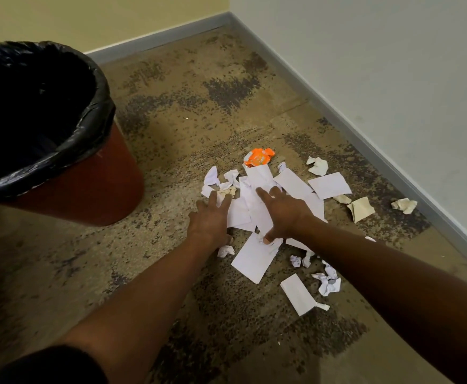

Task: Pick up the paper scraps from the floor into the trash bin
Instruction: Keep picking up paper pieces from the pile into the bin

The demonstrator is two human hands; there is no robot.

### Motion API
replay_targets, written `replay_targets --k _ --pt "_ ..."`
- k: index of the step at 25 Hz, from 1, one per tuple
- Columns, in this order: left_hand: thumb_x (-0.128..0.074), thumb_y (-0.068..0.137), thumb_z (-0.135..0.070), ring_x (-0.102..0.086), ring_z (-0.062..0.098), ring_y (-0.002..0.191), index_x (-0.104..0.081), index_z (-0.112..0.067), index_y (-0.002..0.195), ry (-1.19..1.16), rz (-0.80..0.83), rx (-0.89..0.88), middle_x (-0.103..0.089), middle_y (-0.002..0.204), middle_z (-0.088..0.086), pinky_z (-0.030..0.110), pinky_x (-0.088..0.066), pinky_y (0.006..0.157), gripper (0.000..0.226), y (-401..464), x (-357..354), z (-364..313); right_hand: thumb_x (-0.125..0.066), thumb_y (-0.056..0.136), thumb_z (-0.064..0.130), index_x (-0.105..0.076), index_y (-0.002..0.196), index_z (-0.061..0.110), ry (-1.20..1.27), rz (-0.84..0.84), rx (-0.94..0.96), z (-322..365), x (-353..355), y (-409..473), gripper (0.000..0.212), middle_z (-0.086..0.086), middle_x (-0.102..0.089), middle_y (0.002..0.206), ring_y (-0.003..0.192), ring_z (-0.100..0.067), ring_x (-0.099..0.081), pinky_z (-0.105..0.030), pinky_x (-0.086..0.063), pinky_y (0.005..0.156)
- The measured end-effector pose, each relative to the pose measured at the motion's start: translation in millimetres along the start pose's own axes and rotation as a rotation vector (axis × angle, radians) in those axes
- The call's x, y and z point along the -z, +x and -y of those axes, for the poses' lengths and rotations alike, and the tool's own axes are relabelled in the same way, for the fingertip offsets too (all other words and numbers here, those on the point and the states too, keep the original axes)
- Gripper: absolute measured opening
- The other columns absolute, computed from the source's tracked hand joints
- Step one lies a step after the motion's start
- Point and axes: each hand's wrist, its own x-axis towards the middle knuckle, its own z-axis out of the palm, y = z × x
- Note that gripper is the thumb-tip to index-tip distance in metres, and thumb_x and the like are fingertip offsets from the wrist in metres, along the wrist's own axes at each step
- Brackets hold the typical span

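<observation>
A heap of white paper scraps (257,189) lies on the carpet at the middle of the view, flat sheets mixed with crumpled bits. My left hand (211,217) reaches over the heap's left edge, its fingers spread and straight. My right hand (279,212) lies on top of the sheets with spread fingers, the thumb touching a flat sheet (254,257) nearer to me. The red trash bin (93,187), lined with a black bag (85,126), stands at the left, close to the heap.
An orange wrapper (258,157) lies at the heap's far side. Beige crumpled scraps (361,208) and a small one (404,205) lie toward the right wall's grey skirting (393,164). More white scraps (327,281) and a folded sheet (297,294) lie nearer to me.
</observation>
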Motion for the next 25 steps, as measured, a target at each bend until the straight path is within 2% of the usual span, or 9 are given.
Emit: replay_targets --k 4,8,11,16,20,22,25 --pt "-0.079 0.08 -0.026 -0.032 0.041 0.138 -0.013 -0.034 0.156 -0.005 -0.032 -0.013 -0.003 0.164 0.011 0.051 -0.046 0.098 0.1 6 -5 -5 -0.088 0.054 0.054 0.004 0.152 0.027 -0.016 0.028 -0.016 7 -13 6 0.137 -0.013 -0.022 0.153 0.127 -0.034 -0.049 -0.045 -0.052 0.09" --pt "-0.071 0.084 -0.015 -0.034 0.04 0.135 -0.029 -0.031 0.152 0.0 -0.041 -0.02 -0.005 0.162 0.011 0.048 -0.05 0.093 0.082 6 -6 -9 -0.087 0.061 0.046 0.001 0.152 0.03 0.012 -0.032 -0.016 11 -22 5 0.128 -0.015 -0.021 0.154 0.119 -0.035 -0.057 -0.042 -0.054 0.086" --pt "-0.054 0.094 -0.006 -0.042 0.039 0.129 -0.036 -0.023 0.148 0.033 -0.071 -0.03 -0.007 0.162 0.015 0.046 -0.052 0.088 0.06 0 -4 -13 -0.085 0.068 0.037 -0.005 0.152 0.03 0.013 -0.083 0.019 16 -28 1 0.116 -0.016 -0.027 0.151 0.12 -0.036 -0.055 -0.042 -0.054 0.087" --pt "-0.041 0.101 -0.007 -0.06 0.039 0.118 -0.031 -0.012 0.15 0.147 -0.043 -0.107 -0.007 0.165 0.021 0.046 -0.055 0.085 0.051 -10 -2 -23 -0.075 0.081 0.024 -0.027 0.146 0.025 0.042 -0.178 0.056 23 -33 -5 0.081 -0.016 -0.041 0.142 0.114 -0.033 -0.06 -0.04 -0.054 0.088" --pt "-0.037 0.101 -0.008 -0.061 0.038 0.117 -0.039 -0.008 0.143 0.144 -0.066 -0.133 -0.031 0.157 0.02 0.046 -0.054 0.085 0.042 -17 -3 -31 -0.068 0.086 0.018 -0.044 0.132 0.02 0.046 -0.256 0.088 25 -33 -7 0.052 -0.014 -0.054 0.125 0.103 -0.029 -0.064 -0.036 -0.055 0.081" --pt "-0.038 0.101 -0.01 -0.062 0.036 0.112 -0.046 -0.008 0.136 0.137 -0.101 -0.149 -0.049 0.14 0.017 0.045 -0.054 0.082 0.035 -19 -3 -30 -0.063 0.09 0.017 -0.049 0.127 0.019 0.042 -0.288 0.12 25 -30 -9 0.04 -0.013 -0.057 0.118 0.097 -0.029 -0.065 -0.035 -0.054 0.076" --pt "-0.046 0.098 -0.01 -0.064 0.032 0.103 -0.054 -0.009 0.12 0.113 -0.149 -0.178 -0.06 0.121 0.013 0.042 -0.054 0.079 0.023 -24 1 -26 -0.058 0.093 0.016 -0.055 0.123 0.018 0.043 -0.315 0.138 24 -26 -11 0.031 -0.011 -0.059 0.111 0.093 -0.028 -0.064 -0.032 -0.051 0.071"
